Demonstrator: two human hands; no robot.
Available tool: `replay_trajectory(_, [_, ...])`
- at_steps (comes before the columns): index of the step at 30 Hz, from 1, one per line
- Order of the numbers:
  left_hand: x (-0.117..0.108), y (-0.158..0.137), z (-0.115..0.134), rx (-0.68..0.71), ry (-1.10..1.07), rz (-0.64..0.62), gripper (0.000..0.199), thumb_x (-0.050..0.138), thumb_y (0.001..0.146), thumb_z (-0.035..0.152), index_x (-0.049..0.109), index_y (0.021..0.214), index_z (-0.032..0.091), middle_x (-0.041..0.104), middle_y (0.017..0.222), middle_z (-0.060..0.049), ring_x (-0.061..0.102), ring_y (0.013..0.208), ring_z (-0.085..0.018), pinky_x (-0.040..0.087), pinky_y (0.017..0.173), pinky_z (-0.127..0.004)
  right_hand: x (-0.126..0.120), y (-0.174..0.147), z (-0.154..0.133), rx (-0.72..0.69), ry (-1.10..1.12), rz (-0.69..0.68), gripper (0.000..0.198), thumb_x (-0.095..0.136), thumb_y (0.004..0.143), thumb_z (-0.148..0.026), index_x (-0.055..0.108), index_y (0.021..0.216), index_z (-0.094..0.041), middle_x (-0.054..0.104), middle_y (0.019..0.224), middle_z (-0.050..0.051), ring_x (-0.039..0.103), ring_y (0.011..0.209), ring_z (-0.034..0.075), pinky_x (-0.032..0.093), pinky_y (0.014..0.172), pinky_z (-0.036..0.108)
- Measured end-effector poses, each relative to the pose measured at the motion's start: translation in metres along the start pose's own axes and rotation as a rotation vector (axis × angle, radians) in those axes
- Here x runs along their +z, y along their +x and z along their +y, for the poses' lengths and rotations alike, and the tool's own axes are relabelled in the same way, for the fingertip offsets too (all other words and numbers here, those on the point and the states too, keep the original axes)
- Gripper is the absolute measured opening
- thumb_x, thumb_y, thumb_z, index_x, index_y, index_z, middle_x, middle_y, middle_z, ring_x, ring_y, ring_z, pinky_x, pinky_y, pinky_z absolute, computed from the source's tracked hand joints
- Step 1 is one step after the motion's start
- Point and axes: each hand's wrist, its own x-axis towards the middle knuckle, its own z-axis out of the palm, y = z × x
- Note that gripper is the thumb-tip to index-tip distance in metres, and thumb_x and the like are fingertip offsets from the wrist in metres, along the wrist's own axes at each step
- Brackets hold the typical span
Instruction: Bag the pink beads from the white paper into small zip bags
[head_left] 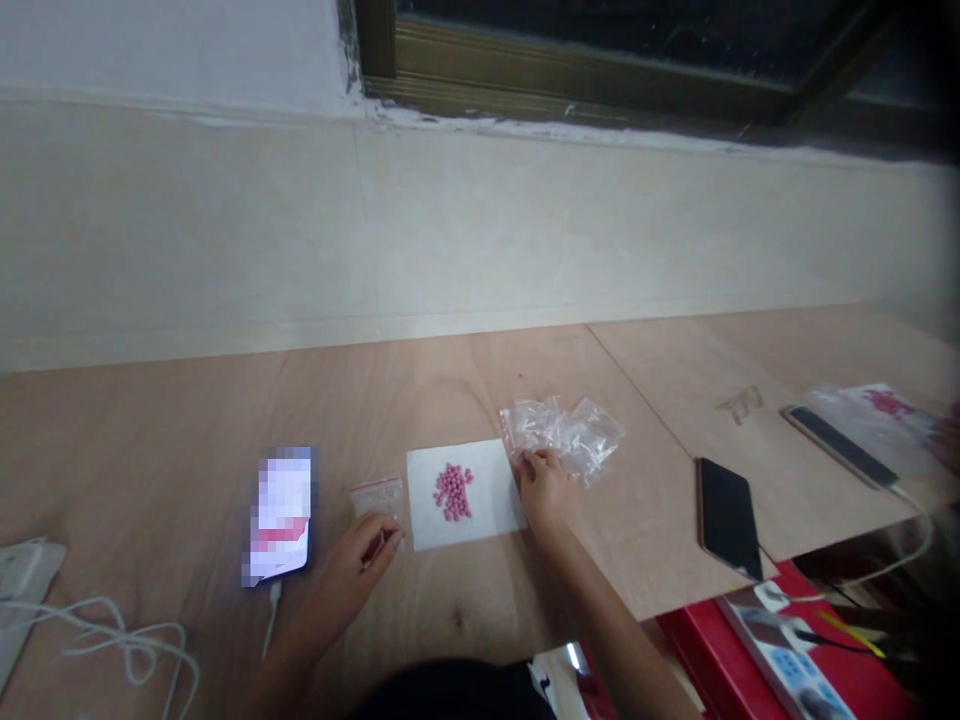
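Observation:
A white sheet of paper [491, 480] lies on the table with a cluster of small pink beads [452, 493] on it. Left of the sheet, my left hand [367, 545] rests with curled fingers, thumb and index close together, over the lower edge of a small clear zip bag [381, 496]. Whether anything sits between those fingers is hidden. My right hand [544, 490] is at the sheet's right edge, fingers bent downward by a pile of clear zip bags [581, 435]. Its fingertips are partly hidden, so I cannot make out what they grip.
A lit phone [281, 515] on a cable lies at left, near a white power strip [26, 590] and loose cord. To the right are a dark phone [727, 515] and another phone [844, 445]. A red stool [712, 650] carries a power strip below the table edge.

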Motion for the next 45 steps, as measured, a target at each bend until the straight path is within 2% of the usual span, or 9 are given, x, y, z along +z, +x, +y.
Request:
replay_trajectory(11, [0.013, -0.028, 0.007, -0.054, -0.052, -0.004, 0.024, 0.039, 0.088, 0.036, 0.055, 0.08, 0.019, 0.053, 0.073, 0.002, 0.051, 0.068, -0.014, 0.038, 0.061, -0.023, 0.011, -0.001, 0.013, -0.05, 0.184, 0.105, 0.024, 0.042, 0.08, -0.018, 0.064, 0.075, -0.012, 0.063, 0.078, 0.012, 0.051, 0.075, 0.022, 0.037, 0.069, 0.033])
replay_trajectory(15, [0.01, -0.029, 0.014, -0.046, -0.055, -0.003, 0.023, 0.039, 0.088, 0.033, 0.055, 0.08, 0.019, 0.054, 0.075, 0.001, 0.051, 0.07, -0.014, 0.038, 0.063, -0.024, -0.008, -0.001, 0.015, -0.005, 0.246, 0.175, 0.025, 0.039, 0.081, -0.02, 0.061, 0.077, -0.011, 0.061, 0.077, 0.012, 0.051, 0.072, 0.021, 0.039, 0.068, 0.033])
replay_trajectory(20, [0.01, -0.018, 0.023, 0.009, -0.06, 0.018, 0.019, 0.043, 0.086, 0.029, 0.057, 0.08, 0.018, 0.055, 0.076, 0.0, 0.051, 0.069, -0.014, 0.04, 0.062, -0.024, -0.052, -0.007, 0.002, -0.032, 0.45, 0.26, 0.023, 0.046, 0.082, -0.033, 0.057, 0.073, -0.015, 0.059, 0.071, 0.007, 0.05, 0.065, 0.019, 0.039, 0.065, 0.032])
replay_trajectory(24, [0.01, -0.004, 0.037, 0.109, -0.094, 0.057, 0.018, 0.045, 0.084, 0.027, 0.057, 0.096, 0.019, 0.058, 0.096, -0.006, 0.054, 0.086, -0.017, 0.045, 0.076, -0.028, -0.081, -0.018, -0.025, -0.145, 0.59, 0.143, 0.025, 0.046, 0.083, -0.037, 0.057, 0.072, -0.017, 0.06, 0.073, 0.006, 0.051, 0.07, 0.019, 0.04, 0.066, 0.032])
replay_trajectory(27, [0.008, 0.004, 0.048, 0.167, -0.101, 0.104, 0.031, 0.047, 0.084, 0.027, 0.05, 0.115, 0.022, 0.051, 0.12, -0.008, 0.048, 0.11, -0.02, 0.038, 0.095, -0.034, -0.096, -0.028, -0.046, -0.243, 0.75, -0.073, 0.023, 0.048, 0.083, -0.036, 0.058, 0.071, -0.018, 0.06, 0.072, 0.004, 0.053, 0.072, 0.018, 0.041, 0.067, 0.03])
replay_trajectory(29, [0.006, 0.007, 0.053, 0.189, -0.106, 0.094, 0.035, 0.048, 0.085, 0.027, 0.048, 0.119, 0.022, 0.051, 0.124, -0.008, 0.046, 0.114, -0.02, 0.035, 0.099, -0.035, -0.101, -0.034, -0.057, -0.314, 0.849, -0.241, 0.022, 0.051, 0.083, -0.035, 0.058, 0.07, -0.018, 0.06, 0.072, 0.003, 0.054, 0.072, 0.017, 0.042, 0.067, 0.029])
replay_trajectory(34, [0.006, 0.001, 0.053, 0.132, -0.144, 0.001, 0.018, 0.049, 0.084, 0.029, 0.064, 0.087, 0.019, 0.064, 0.087, -0.005, 0.058, 0.086, -0.017, 0.046, 0.079, -0.029, -0.097, -0.049, -0.073, -0.374, 0.93, -0.455, 0.018, 0.053, 0.082, -0.031, 0.06, 0.072, -0.019, 0.061, 0.071, 0.003, 0.054, 0.072, 0.016, 0.043, 0.068, 0.029])
replay_trajectory(41, [-0.002, -0.015, 0.044, 0.016, -0.218, 0.002, 0.016, 0.053, 0.08, 0.027, 0.062, 0.073, 0.017, 0.06, 0.072, 0.0, 0.055, 0.07, -0.013, 0.044, 0.066, -0.024, -0.093, -0.075, -0.083, -0.164, 0.871, -0.237, 0.013, 0.059, 0.077, -0.031, 0.055, 0.079, -0.019, 0.058, 0.078, 0.004, 0.052, 0.076, 0.018, 0.041, 0.069, 0.03])
replay_trajectory(45, [-0.004, -0.013, 0.054, -0.003, -0.207, 0.037, 0.015, 0.056, 0.076, 0.027, 0.057, 0.066, 0.016, 0.053, 0.063, 0.002, 0.049, 0.061, -0.011, 0.041, 0.058, -0.022, -0.103, -0.086, -0.095, -0.18, 0.889, -0.443, 0.017, 0.052, 0.081, -0.033, 0.054, 0.073, -0.018, 0.057, 0.07, 0.002, 0.051, 0.065, 0.015, 0.04, 0.061, 0.026])
